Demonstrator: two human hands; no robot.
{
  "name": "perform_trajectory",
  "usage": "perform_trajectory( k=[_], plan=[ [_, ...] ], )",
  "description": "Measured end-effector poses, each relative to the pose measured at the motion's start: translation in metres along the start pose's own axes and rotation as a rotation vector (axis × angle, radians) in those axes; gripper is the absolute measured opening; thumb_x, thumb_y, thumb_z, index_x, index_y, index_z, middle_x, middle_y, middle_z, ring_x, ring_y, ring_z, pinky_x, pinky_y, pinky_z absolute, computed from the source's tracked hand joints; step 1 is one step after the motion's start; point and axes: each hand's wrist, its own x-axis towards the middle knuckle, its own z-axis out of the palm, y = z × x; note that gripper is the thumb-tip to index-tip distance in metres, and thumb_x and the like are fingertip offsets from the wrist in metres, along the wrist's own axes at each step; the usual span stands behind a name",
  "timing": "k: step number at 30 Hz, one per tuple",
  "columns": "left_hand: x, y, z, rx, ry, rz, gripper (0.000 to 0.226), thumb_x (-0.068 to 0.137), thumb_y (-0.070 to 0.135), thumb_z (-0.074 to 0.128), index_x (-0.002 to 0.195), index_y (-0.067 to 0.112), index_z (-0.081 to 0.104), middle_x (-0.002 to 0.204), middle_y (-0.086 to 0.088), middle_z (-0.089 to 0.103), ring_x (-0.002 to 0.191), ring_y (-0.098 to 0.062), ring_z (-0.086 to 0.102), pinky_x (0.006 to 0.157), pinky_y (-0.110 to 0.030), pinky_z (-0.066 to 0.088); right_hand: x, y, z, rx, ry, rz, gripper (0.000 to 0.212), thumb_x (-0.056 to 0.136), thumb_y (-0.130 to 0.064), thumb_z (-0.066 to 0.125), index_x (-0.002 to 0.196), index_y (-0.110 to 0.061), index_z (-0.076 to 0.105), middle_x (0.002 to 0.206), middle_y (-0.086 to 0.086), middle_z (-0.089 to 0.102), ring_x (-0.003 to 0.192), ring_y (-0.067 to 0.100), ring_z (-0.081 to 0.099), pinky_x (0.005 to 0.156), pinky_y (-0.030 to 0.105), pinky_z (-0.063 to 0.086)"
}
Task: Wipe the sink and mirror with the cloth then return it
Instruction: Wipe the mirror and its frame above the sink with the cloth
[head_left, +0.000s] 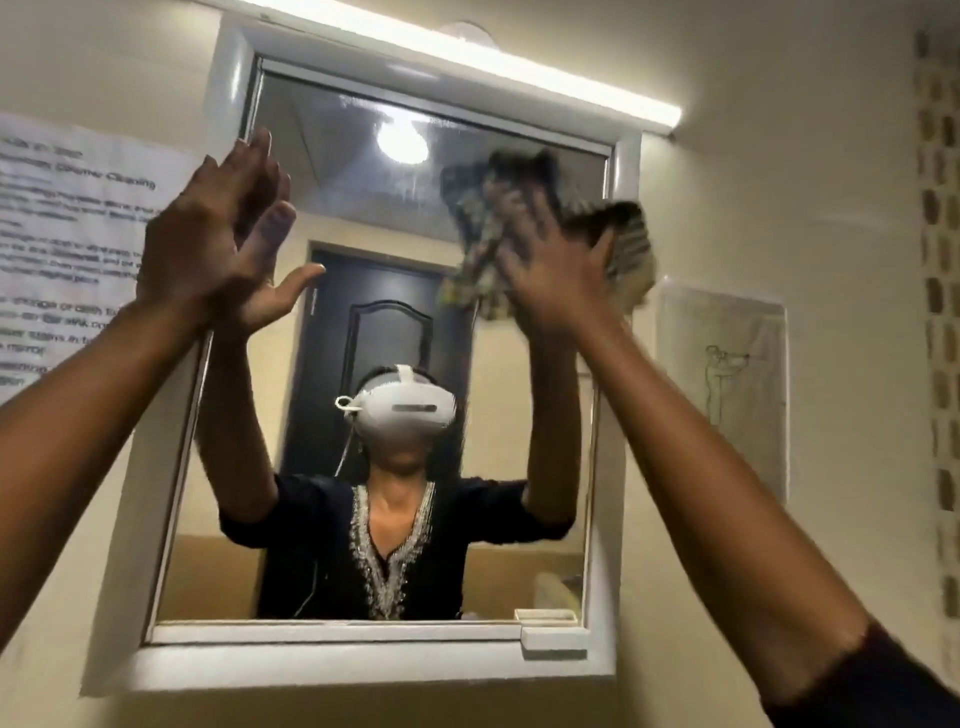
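Up at the mirror (363, 322) top-right corner, our right hand (550, 270) pressed the bunched cloth (618, 244) flat to the glass; left hand (208, 244) open, braced at the frame. Best approach, we judged: overlapping strokes downward, steady pressure.

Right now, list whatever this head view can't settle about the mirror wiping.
- Sink: out of frame below the mirror.
- Cloth pattern: motion-blurred and partly covered by the right hand.
- Left hand contact with the glass: cannot tell.
- Printed notice: cut off by the left edge, text too blurred to read.
- Where the cloth is returned: not shown.
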Motion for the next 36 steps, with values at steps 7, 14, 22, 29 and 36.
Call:
perform_trajectory(
  k=[7, 14, 22, 29, 36],
  plan=[
    [0.0, -0.003, 0.003, 0.015, 0.007, -0.027, 0.065, 0.092, 0.058, 0.031, 0.146, 0.024, 0.022, 0.134, -0.022, 0.048, 0.118, -0.037, 0.051, 0.092, -0.045, 0.045, 0.034, 0.013, 0.002, -0.068, 0.057, 0.062, 0.054, 0.095, -0.053, 0.026, 0.146, -0.043, 0.012, 0.159, -0.001, 0.004, 0.144, 0.031, 0.012, 0.108, 0.071, 0.001],
    [0.0, 0.001, 0.001, -0.028, 0.002, -0.069, 0.073, 0.088, 0.068, 0.023, 0.146, 0.023, 0.025, 0.137, -0.017, 0.048, 0.123, -0.03, 0.049, 0.097, -0.038, 0.044, -0.194, -0.025, 0.017, 0.028, -0.291, 0.071, 0.058, 0.095, -0.048, 0.031, 0.141, -0.055, -0.005, 0.155, -0.01, -0.011, 0.129, 0.038, 0.041, 0.103, 0.073, -0.001],
    [-0.003, 0.013, -0.005, -0.024, -0.001, -0.105, 0.077, 0.085, 0.071, 0.021, 0.141, 0.019, 0.034, 0.131, -0.016, 0.053, 0.117, -0.027, 0.052, 0.09, -0.03, 0.043, -0.276, -0.044, 0.016, -0.104, -0.406, -0.08, 0.048, 0.097, -0.046, 0.009, 0.143, -0.046, 0.022, 0.147, 0.002, 0.032, 0.081, 0.028, 0.067, 0.094, 0.056, 0.026],
    [-0.005, 0.017, -0.007, -0.019, -0.018, -0.127, 0.083, 0.08, 0.077, 0.02, 0.129, 0.015, 0.046, 0.127, -0.014, 0.056, 0.114, -0.025, 0.055, 0.088, -0.029, 0.044, -0.252, -0.136, 0.048, -0.028, -0.499, -0.602, 0.049, 0.094, -0.046, 0.031, 0.141, -0.051, 0.02, 0.148, -0.004, 0.039, 0.118, 0.029, 0.05, 0.1, 0.059, 0.021],
    [-0.012, 0.024, -0.019, -0.056, -0.053, -0.096, 0.103, 0.068, 0.086, 0.014, 0.116, 0.005, 0.055, 0.113, -0.022, 0.062, 0.106, -0.033, 0.058, 0.067, -0.007, 0.033, -0.264, -0.227, 0.116, -0.337, -0.411, -1.028, 0.037, 0.095, -0.023, 0.039, 0.121, -0.038, 0.06, 0.112, -0.003, 0.068, 0.109, 0.026, 0.056, 0.11, 0.066, 0.009]
  ],
)
